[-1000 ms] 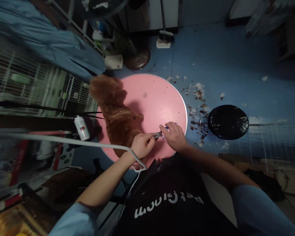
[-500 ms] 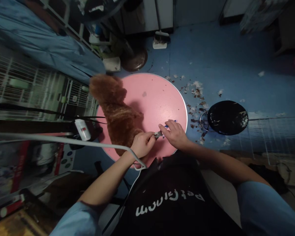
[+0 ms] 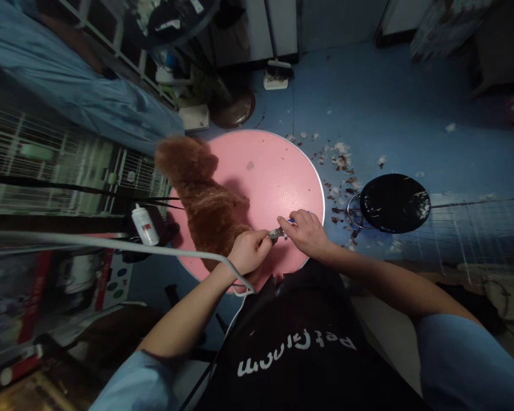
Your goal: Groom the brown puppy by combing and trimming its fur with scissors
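The left hand [image 3: 251, 251] grips the dog [image 3: 205, 200] by a leg on the pink tabletop [image 3: 278, 171]. The right hand [image 3: 306, 231] pinches clippers [image 3: 277, 232]. The apron [image 3: 300, 319] reads "Pet Groom".

I see dim light, a blue floor [image 3: 389, 103] with fur clippings [image 3: 340, 154] just right of the round pink table [image 3: 278, 171], black stool [image 3: 394, 202] farther right, wire cages [image 3: 47, 160] left, a brush [image 3: 276, 79] beyond it.

The dog [image 3: 205, 200] occupies the left half of the round table [image 3: 282, 171]. At its near edge: left hand [image 3: 249, 251], tool [image 3: 276, 233], right hand [image 3: 307, 232]. The stool [image 3: 394, 202] stands right of it, the bottle [image 3: 144, 224] left.
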A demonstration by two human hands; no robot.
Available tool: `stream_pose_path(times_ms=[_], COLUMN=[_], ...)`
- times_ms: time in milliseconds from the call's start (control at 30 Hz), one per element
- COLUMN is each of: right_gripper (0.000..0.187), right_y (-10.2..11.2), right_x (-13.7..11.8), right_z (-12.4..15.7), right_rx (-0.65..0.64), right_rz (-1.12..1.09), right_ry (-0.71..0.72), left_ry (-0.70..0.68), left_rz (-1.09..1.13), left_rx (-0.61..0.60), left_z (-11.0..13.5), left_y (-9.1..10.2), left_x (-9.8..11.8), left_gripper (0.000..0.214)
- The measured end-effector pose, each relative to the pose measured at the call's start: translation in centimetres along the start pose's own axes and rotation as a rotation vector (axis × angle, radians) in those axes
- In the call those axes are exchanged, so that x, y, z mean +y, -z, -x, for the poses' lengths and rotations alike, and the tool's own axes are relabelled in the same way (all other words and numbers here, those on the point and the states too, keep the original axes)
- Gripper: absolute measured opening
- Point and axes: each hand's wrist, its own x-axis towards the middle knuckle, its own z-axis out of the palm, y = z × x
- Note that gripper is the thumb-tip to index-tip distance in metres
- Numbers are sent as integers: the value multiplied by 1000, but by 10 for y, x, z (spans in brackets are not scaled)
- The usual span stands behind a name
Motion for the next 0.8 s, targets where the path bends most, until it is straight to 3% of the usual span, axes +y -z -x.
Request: stream_pose_path(times_ms=[200,533,800], right_gripper=[26,25,29], right_y=[7,9,-4], right_x=[1,0,-14], right_z=[-1,-1,5], right_rx=[-35,-217,-101], right_rz=[35,-23,-283], right_ry=[10,10,-297], left_ry=[-2,28,37], left_rz=[0,6,93], left_rx=[-14,-31,-3], left_z=[0,1,3], left_y=[0,3,2], left_x=[2,6,4], left_gripper=[28,30,24])
